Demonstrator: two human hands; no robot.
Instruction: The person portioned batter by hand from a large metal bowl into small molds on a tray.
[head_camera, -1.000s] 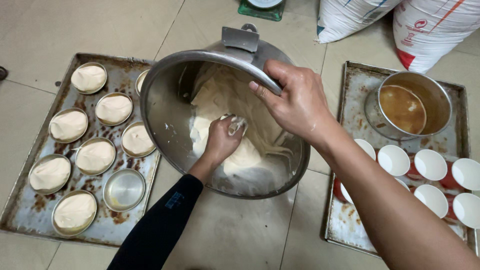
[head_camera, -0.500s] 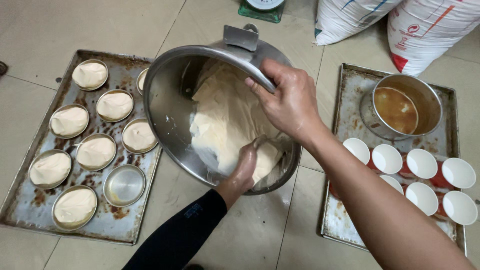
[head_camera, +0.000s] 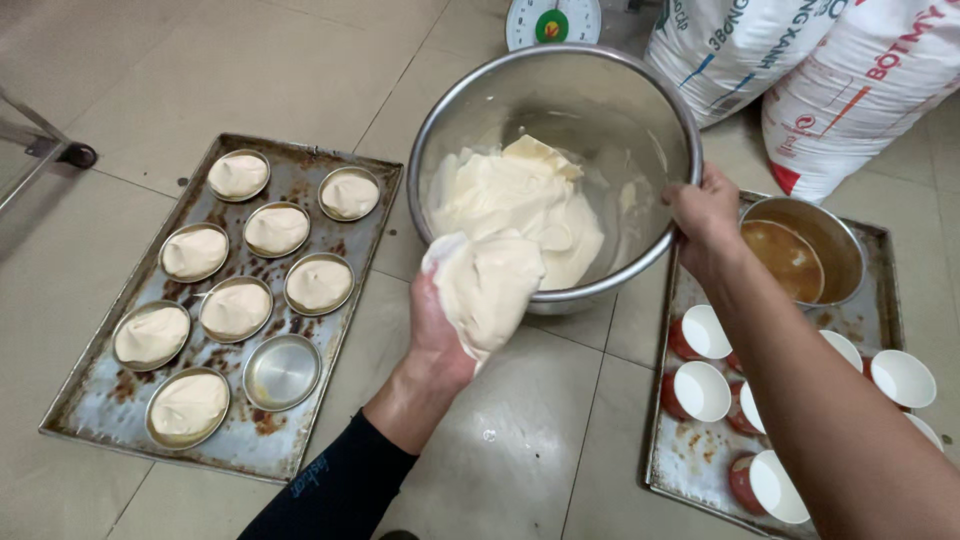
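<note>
Tiled floor (head_camera: 130, 80), left hand (head_camera: 440, 330) cupped around batter (head_camera: 485, 285), right hand (head_camera: 705, 215) clamped on steel bowl (head_camera: 600, 110) rim.

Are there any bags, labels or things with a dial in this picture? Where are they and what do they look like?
Left sack: top right on the floor, behind the steel bowl; plump, white, with blue and green print.
Right sack: far top right, beside the first; white with red print and a red corner patch.
Kitchen scale: top centre, behind the bowl; round white dial face with a green middle.
No screens or signs.
</note>
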